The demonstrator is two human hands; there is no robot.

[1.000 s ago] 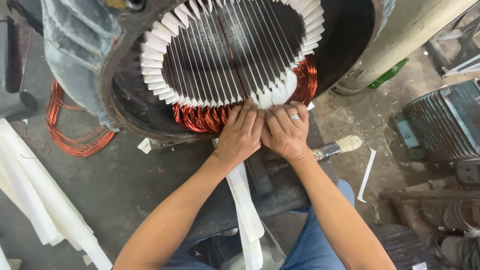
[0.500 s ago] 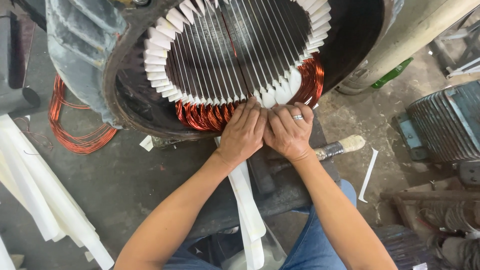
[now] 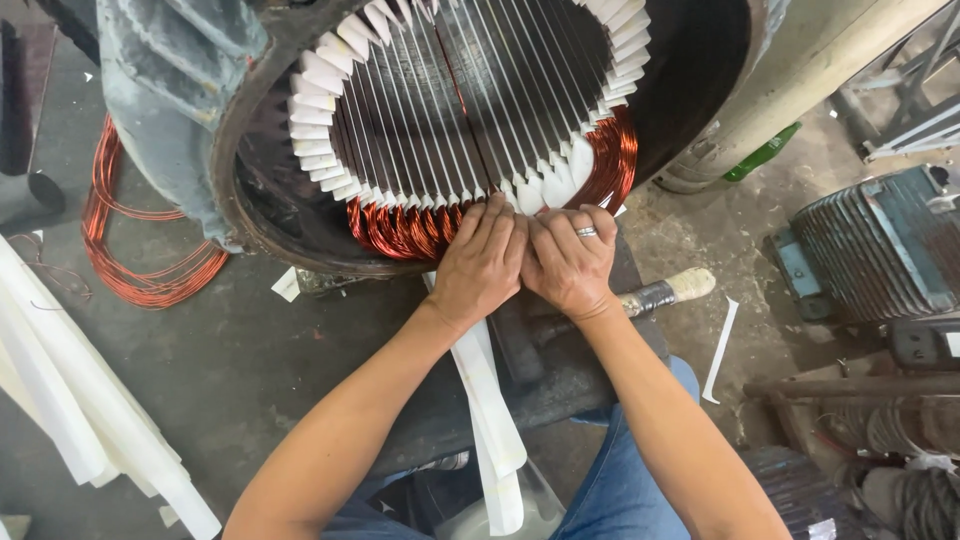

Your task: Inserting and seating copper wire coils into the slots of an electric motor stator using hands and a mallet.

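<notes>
hands (image 3: 530, 262) on copper windings (image 3: 400, 228), hammer (image 3: 640, 298) beside

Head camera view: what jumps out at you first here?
A big round motor stator fills the top, its slots lined with white paper strips. At its lower rim, the left hand and the ringed right hand press side by side on bright copper windings. A loose copper wire coil lies left.

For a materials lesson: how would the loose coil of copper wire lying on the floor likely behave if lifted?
The copper wire coil would probably sag and spread, since its thin loops lie loose and unbound. It likely feels heavy for its size, being many turns of metal.
</notes>
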